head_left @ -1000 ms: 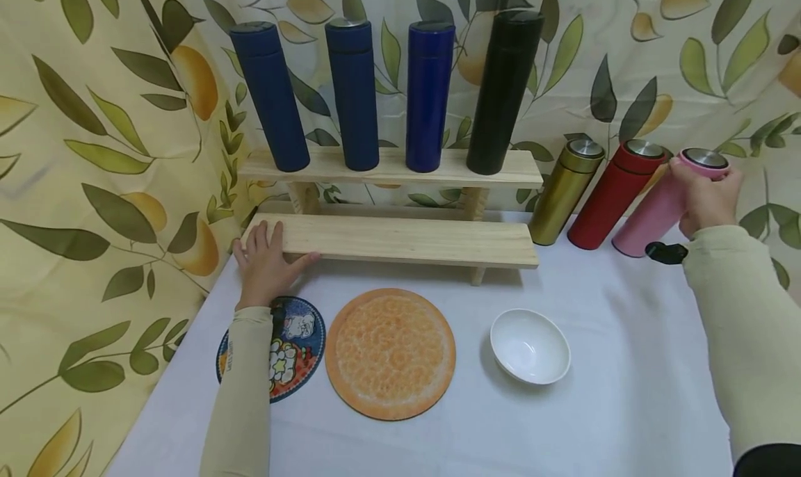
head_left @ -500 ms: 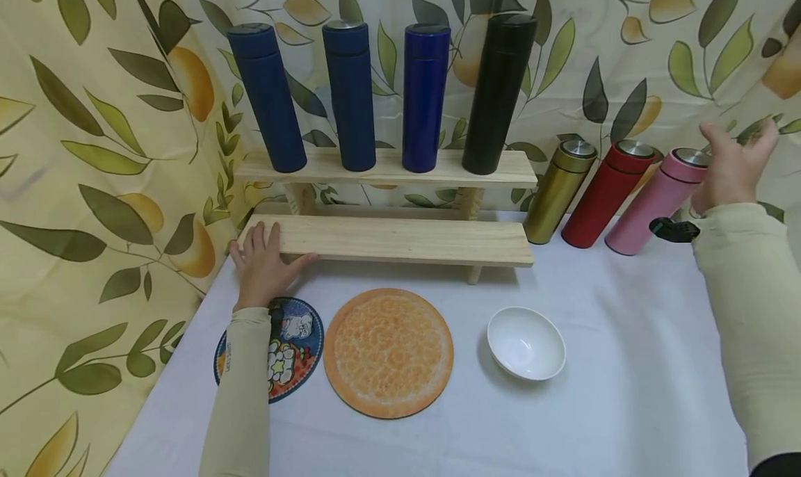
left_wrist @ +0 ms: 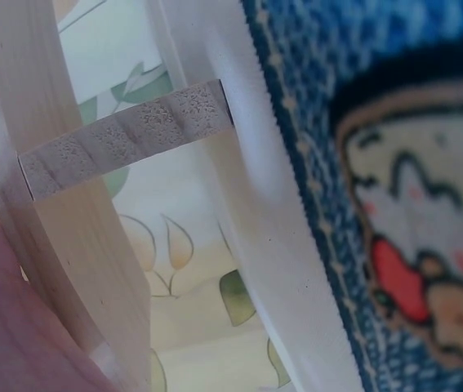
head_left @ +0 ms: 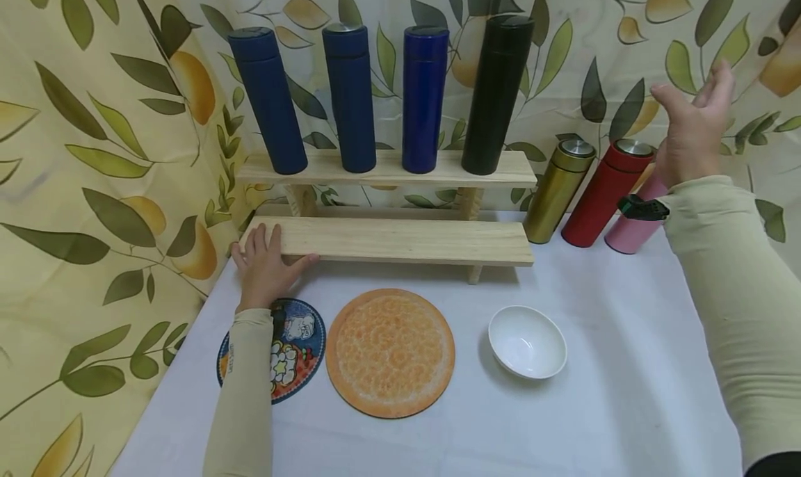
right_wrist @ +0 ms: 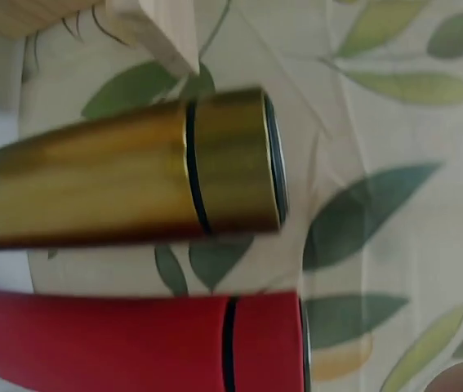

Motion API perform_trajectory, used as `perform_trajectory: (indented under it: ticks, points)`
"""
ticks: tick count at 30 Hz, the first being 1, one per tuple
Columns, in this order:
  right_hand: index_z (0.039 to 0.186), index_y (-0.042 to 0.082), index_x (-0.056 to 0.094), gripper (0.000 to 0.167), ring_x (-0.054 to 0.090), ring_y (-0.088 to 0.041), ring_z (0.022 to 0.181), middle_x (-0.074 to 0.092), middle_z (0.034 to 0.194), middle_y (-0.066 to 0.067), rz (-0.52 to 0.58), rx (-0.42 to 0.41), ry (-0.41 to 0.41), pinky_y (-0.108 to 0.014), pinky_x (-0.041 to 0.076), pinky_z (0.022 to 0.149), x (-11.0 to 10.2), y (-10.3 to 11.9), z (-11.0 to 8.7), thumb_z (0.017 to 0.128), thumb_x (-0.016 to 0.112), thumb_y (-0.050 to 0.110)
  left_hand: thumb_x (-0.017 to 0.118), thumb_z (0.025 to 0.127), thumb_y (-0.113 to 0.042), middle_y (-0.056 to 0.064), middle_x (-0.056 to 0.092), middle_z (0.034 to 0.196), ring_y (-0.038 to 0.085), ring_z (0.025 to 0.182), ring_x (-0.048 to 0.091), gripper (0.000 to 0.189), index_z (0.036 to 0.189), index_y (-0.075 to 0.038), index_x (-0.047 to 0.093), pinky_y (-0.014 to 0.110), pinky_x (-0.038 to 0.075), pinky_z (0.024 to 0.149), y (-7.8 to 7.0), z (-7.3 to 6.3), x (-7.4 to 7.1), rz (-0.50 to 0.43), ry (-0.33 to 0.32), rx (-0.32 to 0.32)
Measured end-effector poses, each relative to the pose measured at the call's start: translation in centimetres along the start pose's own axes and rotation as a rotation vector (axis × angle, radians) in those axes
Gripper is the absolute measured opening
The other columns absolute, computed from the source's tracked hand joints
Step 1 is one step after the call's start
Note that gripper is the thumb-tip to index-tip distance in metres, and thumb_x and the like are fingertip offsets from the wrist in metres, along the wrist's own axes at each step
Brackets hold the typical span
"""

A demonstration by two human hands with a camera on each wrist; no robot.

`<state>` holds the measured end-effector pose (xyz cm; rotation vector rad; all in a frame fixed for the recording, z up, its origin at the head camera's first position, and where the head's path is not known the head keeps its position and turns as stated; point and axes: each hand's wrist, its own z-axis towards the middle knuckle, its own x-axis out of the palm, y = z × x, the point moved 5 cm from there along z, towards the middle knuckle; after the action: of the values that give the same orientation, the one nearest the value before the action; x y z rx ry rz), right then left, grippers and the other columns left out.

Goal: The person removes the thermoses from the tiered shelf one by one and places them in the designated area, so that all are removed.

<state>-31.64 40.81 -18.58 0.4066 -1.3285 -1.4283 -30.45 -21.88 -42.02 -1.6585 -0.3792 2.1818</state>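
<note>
My left hand point(head_left: 265, 272) rests on the left end of the wooden rack's lower shelf point(head_left: 407, 240), fingers over the board and thumb spread along its front edge. In the left wrist view part of that hand lies against the board point(left_wrist: 60, 269). My right hand point(head_left: 696, 133) is raised at the right with fingers spread, holding nothing. It overlaps the upper part of a pink thermos bottle point(head_left: 630, 232), whose lid is hidden. Beside that bottle stand a red thermos bottle point(head_left: 607, 195) and a gold thermos bottle point(head_left: 559, 192), both also in the right wrist view.
On the rack's upper shelf point(head_left: 388, 178) stand several blue bottles and a black bottle point(head_left: 498, 94). In front lie a round orange mat point(head_left: 391, 352), a blue patterned mat point(head_left: 300, 352) partly under the left forearm, and a white bowl point(head_left: 528, 343). A patterned curtain hangs behind.
My right hand has let go of the pink bottle's top, moved off to its right, then risen and come back left above it. The left hand stays put.
</note>
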Motion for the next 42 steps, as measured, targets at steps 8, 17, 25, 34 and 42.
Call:
perform_trajectory:
  ticks: [8, 17, 25, 34, 42]
  points:
    - [0.172, 0.022, 0.014, 0.093, 0.011, 0.013, 0.152, 0.01, 0.174, 0.017, 0.024, 0.015, 0.078, -0.01, 0.018, 0.117, 2.9, -1.2, -0.7, 0.099, 0.063, -0.009, 0.077, 0.091, -0.063, 0.035, 0.02, 0.168, 0.052, 0.157, 0.015, 0.108, 0.164, 0.005, 0.033, 0.073, -0.005, 0.121, -0.1, 0.1, 0.0, 0.007, -0.006, 0.006]
    - [0.173, 0.025, 0.014, 0.087, 0.013, 0.005, 0.155, 0.012, 0.176, 0.014, 0.039, 0.005, 0.208, -0.02, 0.007, 0.124, 6.1, -2.2, -2.3, 0.103, 0.059, 0.002, 0.076, 0.091, -0.065, 0.034, 0.019, 0.169, 0.051, 0.157, 0.013, 0.11, 0.164, 0.004, 0.032, 0.072, -0.006, 0.121, -0.1, 0.1, 0.0, -0.005, -0.004, 0.0]
    - [0.172, 0.024, 0.019, 0.082, 0.026, -0.023, 0.155, 0.02, 0.173, -0.004, 0.055, 0.05, 0.305, -0.034, 0.013, 0.127, 9.6, -3.8, -4.2, 0.105, 0.064, 0.01, 0.075, 0.091, -0.066, 0.034, 0.019, 0.169, 0.051, 0.157, 0.013, 0.11, 0.164, 0.004, 0.032, 0.072, -0.007, 0.121, 0.2, 0.1, 0.1, -0.011, -0.003, 0.004]
    - [0.171, 0.023, 0.019, 0.088, 0.03, -0.022, 0.153, 0.027, 0.171, -0.009, -0.072, 0.1, 0.371, -0.046, 0.005, 0.128, 12.8, -6.3, -4.9, 0.102, 0.072, 0.021, 0.075, 0.091, -0.067, 0.033, 0.018, 0.17, 0.051, 0.158, 0.012, 0.111, 0.165, 0.003, 0.031, 0.071, -0.009, 0.121, 0.2, 0.2, 0.1, -0.01, 0.01, -0.009]
    - [0.17, 0.025, 0.023, 0.085, 0.028, -0.021, 0.155, 0.031, 0.169, -0.007, -0.085, 0.187, 0.423, -0.046, 0.008, 0.127, 15.5, -8.5, -5.3, 0.101, 0.073, 0.021, 0.075, 0.091, -0.067, 0.032, 0.019, 0.17, 0.049, 0.158, 0.013, 0.111, 0.165, 0.002, 0.032, 0.071, -0.007, 0.122, 0.3, 0.2, 0.3, -0.002, 0.004, -0.007]
